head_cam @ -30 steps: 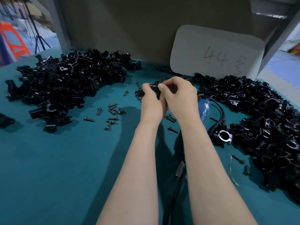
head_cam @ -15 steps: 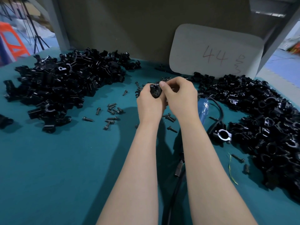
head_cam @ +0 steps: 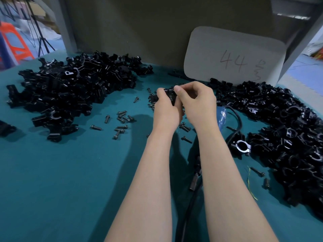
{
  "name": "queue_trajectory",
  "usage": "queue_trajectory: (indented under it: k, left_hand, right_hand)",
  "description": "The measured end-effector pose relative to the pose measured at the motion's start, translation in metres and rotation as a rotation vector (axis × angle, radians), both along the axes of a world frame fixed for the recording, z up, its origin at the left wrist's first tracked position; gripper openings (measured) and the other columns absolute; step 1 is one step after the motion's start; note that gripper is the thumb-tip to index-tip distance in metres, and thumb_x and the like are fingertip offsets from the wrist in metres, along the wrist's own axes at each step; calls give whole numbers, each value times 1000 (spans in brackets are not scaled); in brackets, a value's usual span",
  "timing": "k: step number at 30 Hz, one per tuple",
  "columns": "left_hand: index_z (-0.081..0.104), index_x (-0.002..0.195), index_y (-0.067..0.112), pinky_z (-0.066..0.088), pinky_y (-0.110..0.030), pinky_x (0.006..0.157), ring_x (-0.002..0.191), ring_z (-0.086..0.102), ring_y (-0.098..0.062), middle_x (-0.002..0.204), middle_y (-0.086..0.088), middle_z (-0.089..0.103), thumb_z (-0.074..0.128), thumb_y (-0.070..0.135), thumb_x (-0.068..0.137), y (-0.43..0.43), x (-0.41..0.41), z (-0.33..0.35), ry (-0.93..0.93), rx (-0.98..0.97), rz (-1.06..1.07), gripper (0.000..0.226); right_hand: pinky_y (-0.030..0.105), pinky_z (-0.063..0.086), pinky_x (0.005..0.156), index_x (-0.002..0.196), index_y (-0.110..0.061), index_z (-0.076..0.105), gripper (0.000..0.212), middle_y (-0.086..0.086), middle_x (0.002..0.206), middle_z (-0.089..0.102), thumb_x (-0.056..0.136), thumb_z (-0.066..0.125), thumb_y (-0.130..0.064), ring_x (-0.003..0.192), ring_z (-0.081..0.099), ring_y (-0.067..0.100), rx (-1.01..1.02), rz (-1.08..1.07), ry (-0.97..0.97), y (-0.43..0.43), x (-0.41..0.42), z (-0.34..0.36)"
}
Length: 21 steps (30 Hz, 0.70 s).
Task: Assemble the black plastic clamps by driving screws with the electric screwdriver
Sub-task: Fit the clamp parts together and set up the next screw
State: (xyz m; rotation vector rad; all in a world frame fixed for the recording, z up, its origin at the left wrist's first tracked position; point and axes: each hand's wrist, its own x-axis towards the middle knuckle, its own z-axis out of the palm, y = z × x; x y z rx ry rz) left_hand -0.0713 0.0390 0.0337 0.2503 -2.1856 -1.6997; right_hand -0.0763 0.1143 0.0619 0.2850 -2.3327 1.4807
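Black plastic clamp (head_cam: 169,95), small and blocky: up off the teal cloth table cover (head_cam: 61,172) at centre, caught between both hands. Left hand (head_cam: 166,110) wrapped round it from below, fingers curled, back of the hand toward the camera. Right hand (head_cam: 197,103) pinching its upper edge with thumb and forefinger, other fingers curled behind. Hands touching each other. Screw between the right fingertips or not: cannot tell, hidden.

Big heap of loose black clamp halves (head_cam: 70,88) at far left on the cover. Second heap of black clamp parts (head_cam: 288,130) along the right side, reaching toward the near edge. Scatter of small dark metal screws (head_cam: 122,119) between left heap and left forearm; a few more between the two wrists. Two stray dark screws (head_cam: 257,172) near the right heap.

Blue translucent electric screwdriver (head_cam: 221,117) lying on the cover just right of the right wrist, mostly hidden by it, touched by neither hand. Black cable (head_cam: 238,119) looping beside it, then passing under the right forearm. Assembled black clamp with bright round bore (head_cam: 242,145) beside the cable. White rounded card marked "44" (head_cam: 234,55) upright against the back wall.
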Motion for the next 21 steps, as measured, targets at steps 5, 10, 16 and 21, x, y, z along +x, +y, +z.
queue_trajectory:
  k: [5, 10, 16, 21]
  left_hand:
    - [34, 116, 7, 44, -33, 70, 73, 50, -15, 85, 4, 48, 37, 32, 101, 0, 2, 2, -5, 128, -6, 29]
    - [31, 115, 13, 54, -42, 73, 80, 59, -24, 89, 7, 50, 45, 39, 98, 0, 2, 2, -3, 10, -36, 34]
    - [32, 120, 12, 55, -42, 73, 75, 58, -23, 93, -5, 59, 44, 39, 98, -4, 0, 5, -20, 51, -69, 37]
    - [33, 118, 12, 53, -42, 72, 76, 57, -22, 91, -2, 56, 45, 36, 99, -4, 0, 5, -12, 81, -78, 33]
  right_hand:
    - [9, 44, 69, 87, -23, 67, 8, -9, 87, 66, 89, 65, -31, 82, 59, 1, 39, 17, 3, 0, -1, -1]
    - [9, 43, 63, 91, -22, 64, 11, -12, 85, 63, 93, 59, -31, 77, 57, -1, 10, 51, -33, 2, -3, 0]
    - [7, 44, 64, 91, -22, 65, 7, -11, 85, 64, 92, 61, -27, 75, 57, -2, -41, 100, -6, 4, -1, 1]
    - [4, 42, 58, 89, -22, 65, 7, -9, 85, 64, 92, 61, -28, 77, 57, 0, -21, 85, -4, 2, 0, 2]
